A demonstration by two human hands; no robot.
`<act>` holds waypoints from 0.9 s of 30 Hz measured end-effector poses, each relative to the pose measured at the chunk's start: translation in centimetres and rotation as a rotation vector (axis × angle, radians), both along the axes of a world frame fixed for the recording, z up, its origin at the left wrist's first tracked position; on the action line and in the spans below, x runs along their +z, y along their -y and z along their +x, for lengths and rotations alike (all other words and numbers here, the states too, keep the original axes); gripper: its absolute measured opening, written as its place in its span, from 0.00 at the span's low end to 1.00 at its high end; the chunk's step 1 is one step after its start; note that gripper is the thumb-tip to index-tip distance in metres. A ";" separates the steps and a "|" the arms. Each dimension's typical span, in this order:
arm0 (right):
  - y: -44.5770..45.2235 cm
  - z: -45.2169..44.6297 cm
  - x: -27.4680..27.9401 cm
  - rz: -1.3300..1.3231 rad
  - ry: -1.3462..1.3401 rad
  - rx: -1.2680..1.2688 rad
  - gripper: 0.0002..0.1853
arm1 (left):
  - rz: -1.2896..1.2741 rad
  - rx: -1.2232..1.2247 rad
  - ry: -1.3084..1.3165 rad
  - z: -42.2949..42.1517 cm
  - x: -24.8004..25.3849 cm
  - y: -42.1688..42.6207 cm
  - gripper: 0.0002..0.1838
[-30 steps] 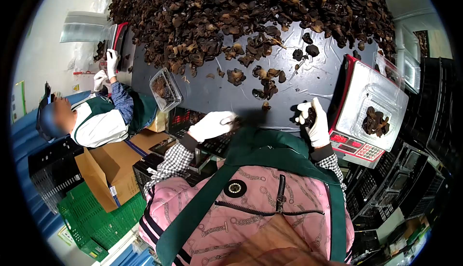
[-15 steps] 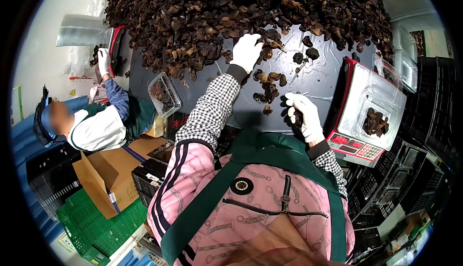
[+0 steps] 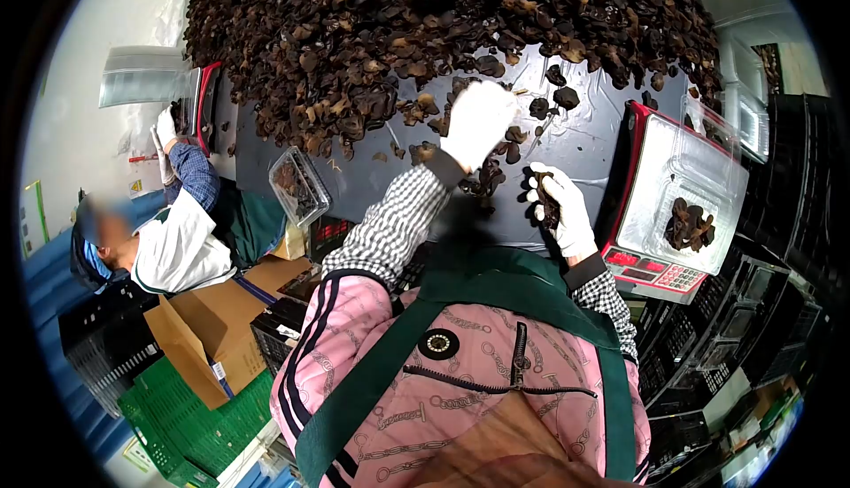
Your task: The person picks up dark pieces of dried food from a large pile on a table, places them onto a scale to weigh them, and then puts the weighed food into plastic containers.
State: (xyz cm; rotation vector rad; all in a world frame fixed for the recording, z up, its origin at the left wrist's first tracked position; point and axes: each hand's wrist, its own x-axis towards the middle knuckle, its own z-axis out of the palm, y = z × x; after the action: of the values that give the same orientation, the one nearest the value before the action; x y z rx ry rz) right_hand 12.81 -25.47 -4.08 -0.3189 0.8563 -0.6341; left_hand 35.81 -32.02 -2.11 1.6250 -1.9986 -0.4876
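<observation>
My left hand [image 3: 480, 125], in a white glove, is over a few loose wood ear mushrooms [image 3: 485, 178] on the dark tabletop [image 3: 567, 147]. Its back faces me, and its fingers are bent down out of sight, so any hold is hidden. Lower and to the right, my gloved right hand [image 3: 567, 213] is closed round dark wood ear pieces [image 3: 550, 203], which show between thumb and fingers. A big heap of wood ear mushrooms [image 3: 354, 45] covers the far part of the table.
On the right, a red-edged scale [image 3: 651, 271] carries an open clear plastic box [image 3: 708, 165] with some mushrooms [image 3: 690, 225]. Another filled clear box [image 3: 299, 185] is at the table's left edge. A co-worker [image 3: 186, 231] is by a second scale [image 3: 206, 107]. Cardboard box [image 3: 208, 329] and green crate [image 3: 177, 413] stand lower left.
My left hand has come back from the heap's edge, down and slightly right, over the loose pieces. My right hand stays near its spot, its mushrooms now more visible. The co-worker's arm has shifted.
</observation>
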 end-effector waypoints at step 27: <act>12.3 2.1 -6.0 -1.262 -1.424 -0.133 0.09 | 0.203 -0.089 0.181 3.5 3.6 -14.3 0.11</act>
State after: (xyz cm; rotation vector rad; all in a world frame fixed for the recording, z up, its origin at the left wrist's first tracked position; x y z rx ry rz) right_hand 14.89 -37.78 -10.10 -2.0335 1.7242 -1.0065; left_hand 39.30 -17.67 1.51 1.7609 -2.2244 -0.6131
